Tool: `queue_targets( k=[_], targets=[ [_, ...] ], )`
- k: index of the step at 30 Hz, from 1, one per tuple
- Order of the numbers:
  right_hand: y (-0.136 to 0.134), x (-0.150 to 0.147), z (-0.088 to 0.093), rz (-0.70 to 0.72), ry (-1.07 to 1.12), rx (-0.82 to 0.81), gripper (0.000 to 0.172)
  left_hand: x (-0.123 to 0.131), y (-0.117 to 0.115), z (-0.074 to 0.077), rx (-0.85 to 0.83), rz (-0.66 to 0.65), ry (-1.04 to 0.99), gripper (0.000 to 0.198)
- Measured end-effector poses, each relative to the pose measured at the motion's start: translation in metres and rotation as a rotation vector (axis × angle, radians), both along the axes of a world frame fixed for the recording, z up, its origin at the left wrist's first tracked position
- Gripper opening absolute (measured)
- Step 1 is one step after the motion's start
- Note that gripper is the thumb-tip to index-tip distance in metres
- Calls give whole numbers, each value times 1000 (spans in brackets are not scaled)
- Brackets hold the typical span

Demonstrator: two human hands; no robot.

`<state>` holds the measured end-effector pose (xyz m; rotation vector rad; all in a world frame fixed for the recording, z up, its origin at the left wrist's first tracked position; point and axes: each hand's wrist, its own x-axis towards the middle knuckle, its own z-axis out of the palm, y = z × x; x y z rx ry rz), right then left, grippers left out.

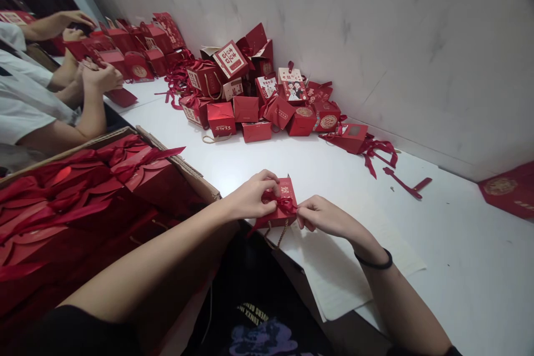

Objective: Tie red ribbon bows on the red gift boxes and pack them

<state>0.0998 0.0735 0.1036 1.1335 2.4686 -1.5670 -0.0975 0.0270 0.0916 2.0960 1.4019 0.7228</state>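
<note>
A small red gift box (pixel 283 200) with gold lettering rests at the near edge of the white table (pixel 459 245). A red ribbon (pixel 278 201) runs across its top. My left hand (pixel 252 196) pinches the ribbon on the box's left side, fingers closed. My right hand (pixel 321 216) pinches the ribbon's other end at the box's right corner, fingers closed. A black band circles my right wrist. A rope handle hangs below the box.
A pile of finished red gift boxes (pixel 258 100) lies against the white wall. A cardboard carton (pixel 83 200) of flat red boxes and ribbons stands at my left. Loose ribbon (pixel 406 184) lies to the right. Other people's hands (pixel 98 75) work at far left. White paper sheets (pixel 346 272) lie under my right arm.
</note>
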Motion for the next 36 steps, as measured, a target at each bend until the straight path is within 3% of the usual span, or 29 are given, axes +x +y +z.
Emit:
queue_targets(
  k=[13,25,36],
  targets=[
    [-3,-1,7,46,-72,71,26,5,-2,-8,244,12,154,4],
    [2,17,24,146,-219,93,25,4,-1,-8,174,27,181,6],
    [6,25,25,392,-301,76,26,3,-5,-2,89,13,156,7]
  ],
)
